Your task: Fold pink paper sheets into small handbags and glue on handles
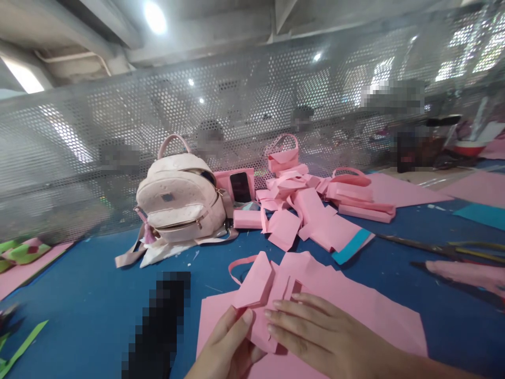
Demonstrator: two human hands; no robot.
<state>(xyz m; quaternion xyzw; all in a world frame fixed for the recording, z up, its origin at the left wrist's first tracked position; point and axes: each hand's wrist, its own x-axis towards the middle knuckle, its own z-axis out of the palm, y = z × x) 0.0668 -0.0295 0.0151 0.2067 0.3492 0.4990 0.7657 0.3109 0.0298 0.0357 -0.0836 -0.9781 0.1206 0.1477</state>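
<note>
My left hand [229, 345] pinches the lower edge of a folded pink paper piece [254, 287], thumb on top. My right hand [315, 329] lies beside it with fingers stretched flat, pressing on the same folded paper and the large pink sheet [363, 305] under it. A thin pink paper strip [239, 266] curls out from the folded piece on its left. Both hands are at the near edge of the blue table [90, 295].
A pale pink backpack [179, 202] stands behind, with a dark phone [240, 187] leaning next to it. Several folded pink paper bags and pieces [311, 208] lie in a pile. Scissors [453, 247] lie at the right. A perforated metal screen [118, 121] closes the far side.
</note>
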